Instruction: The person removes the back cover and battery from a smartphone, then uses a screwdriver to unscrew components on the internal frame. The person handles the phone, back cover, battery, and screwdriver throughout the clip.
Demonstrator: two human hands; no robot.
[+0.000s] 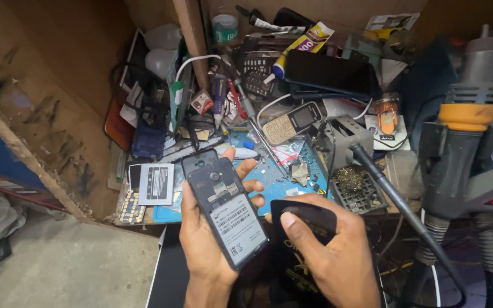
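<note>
Messy blue surface (269, 177) sits behind the left hand (209, 234), whose grip is closed around an open-backed black phone (226, 208) pointing up and away, while the right hand (332, 251) pinches its black back cover (309, 219) just beside it.

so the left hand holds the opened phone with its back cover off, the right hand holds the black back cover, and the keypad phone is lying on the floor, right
Not quite. In the head view the keypad phone lies on the cluttered workbench, not on the floor. The rest holds: the left hand holds the opened phone, and the right hand holds the black back cover.
</note>
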